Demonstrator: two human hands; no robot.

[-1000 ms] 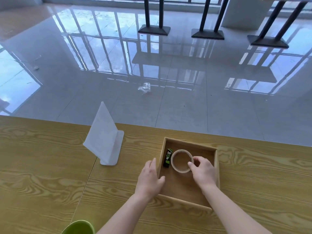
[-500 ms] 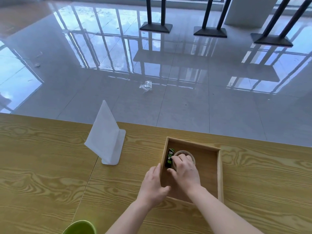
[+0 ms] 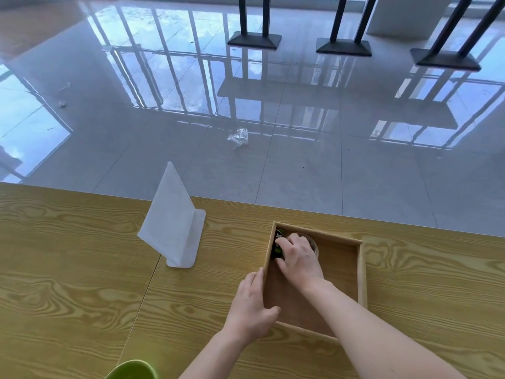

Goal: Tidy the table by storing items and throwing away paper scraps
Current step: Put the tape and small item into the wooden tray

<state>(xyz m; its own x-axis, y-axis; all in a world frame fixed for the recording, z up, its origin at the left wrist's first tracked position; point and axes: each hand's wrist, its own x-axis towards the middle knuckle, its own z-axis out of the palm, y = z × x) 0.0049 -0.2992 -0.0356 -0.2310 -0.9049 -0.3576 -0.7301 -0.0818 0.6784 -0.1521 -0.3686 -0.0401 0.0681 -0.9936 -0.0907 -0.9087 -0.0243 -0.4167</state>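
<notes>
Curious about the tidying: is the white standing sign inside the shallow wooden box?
No, the white standing sign sits on the yellow wood-grain table, left of the shallow wooden box.

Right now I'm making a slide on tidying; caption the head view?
Right hand pinches a green item beside the tape roll in the tray while left hand holds the tray's wall.

R hand in box, fingers pinch green-black item at box's far-left corner; tape roll just beside. L hand grips box's left wall.
</notes>
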